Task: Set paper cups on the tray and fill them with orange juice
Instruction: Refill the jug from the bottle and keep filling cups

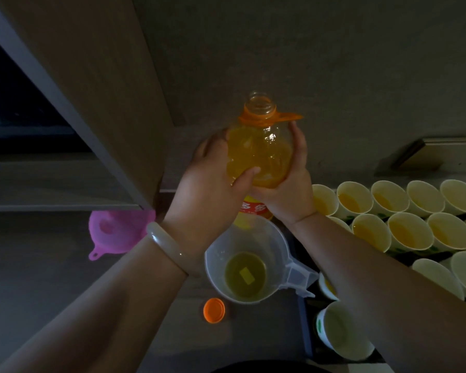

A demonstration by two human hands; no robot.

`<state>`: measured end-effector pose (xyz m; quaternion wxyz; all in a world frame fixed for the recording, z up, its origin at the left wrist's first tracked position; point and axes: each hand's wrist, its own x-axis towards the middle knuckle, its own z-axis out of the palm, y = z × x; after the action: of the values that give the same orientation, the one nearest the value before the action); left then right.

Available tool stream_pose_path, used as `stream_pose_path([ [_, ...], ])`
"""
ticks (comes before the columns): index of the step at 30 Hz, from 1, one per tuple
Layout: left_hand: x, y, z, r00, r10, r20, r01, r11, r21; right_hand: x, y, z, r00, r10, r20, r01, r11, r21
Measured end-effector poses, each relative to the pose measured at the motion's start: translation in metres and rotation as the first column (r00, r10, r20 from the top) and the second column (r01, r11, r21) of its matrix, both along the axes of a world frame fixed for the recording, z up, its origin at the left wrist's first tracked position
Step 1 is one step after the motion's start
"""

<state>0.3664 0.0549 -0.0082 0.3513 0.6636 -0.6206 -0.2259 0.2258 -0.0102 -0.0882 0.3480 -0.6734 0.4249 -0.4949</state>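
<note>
An uncapped orange juice bottle with an orange neck ring stands upright in mid view, held by both hands. My left hand grips its left side with the thumb across the front. My right hand wraps its right side. Just below sits a clear plastic measuring jug with a little juice at the bottom. Several paper cups stand on a dark tray at the right; many hold juice.
An orange bottle cap lies on the counter in front of the jug. A pink funnel rests at the left. A cabinet panel juts out overhead at the upper left. A wall runs behind the counter.
</note>
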Motion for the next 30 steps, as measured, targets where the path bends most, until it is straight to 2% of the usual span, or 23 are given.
stream_pose_path([
  [3, 0.006, 0.000, 0.000, 0.997, -0.046, -0.065, 0.046, 0.999, -0.006, -0.002, -0.002, 0.000, 1.000, -0.021, 0.001, 0.021, 1.000, -0.006],
  [7, 0.010, 0.013, 0.003, 1.000, -0.019, -0.011, 0.018, 0.997, -0.080, -0.011, 0.000, 0.002, 0.998, -0.060, -0.003, 0.060, 0.998, -0.005],
  [12, 0.009, 0.033, 0.011, 0.998, -0.012, 0.056, 0.031, 0.936, -0.351, -0.019, 0.004, 0.010, 0.991, -0.135, -0.003, 0.134, 0.990, -0.051],
  [15, 0.007, 0.046, 0.014, 0.995, -0.039, 0.087, 0.073, 0.902, -0.426, -0.021, 0.005, 0.018, 0.987, -0.160, 0.026, 0.162, 0.980, -0.119],
  [19, -0.003, 0.062, 0.014, 0.995, -0.086, 0.058, 0.102, 0.903, -0.417, -0.025, 0.006, 0.029, 0.982, -0.173, 0.077, 0.184, 0.969, -0.162],
  [24, -0.014, 0.074, 0.006, 0.985, -0.132, 0.109, 0.162, 0.926, -0.342, -0.027, 0.011, 0.037, 0.972, -0.209, 0.110, 0.224, 0.963, -0.146],
  [27, -0.018, 0.084, 0.002, 0.983, -0.130, 0.132, 0.170, 0.916, -0.364, -0.032, 0.014, 0.037, 0.965, -0.221, 0.141, 0.239, 0.963, -0.124],
  [30, -0.026, 0.100, -0.004, 0.946, -0.283, 0.156, 0.322, 0.871, -0.372, -0.036, 0.017, 0.036, 0.970, -0.208, 0.124, 0.224, 0.967, -0.126],
])
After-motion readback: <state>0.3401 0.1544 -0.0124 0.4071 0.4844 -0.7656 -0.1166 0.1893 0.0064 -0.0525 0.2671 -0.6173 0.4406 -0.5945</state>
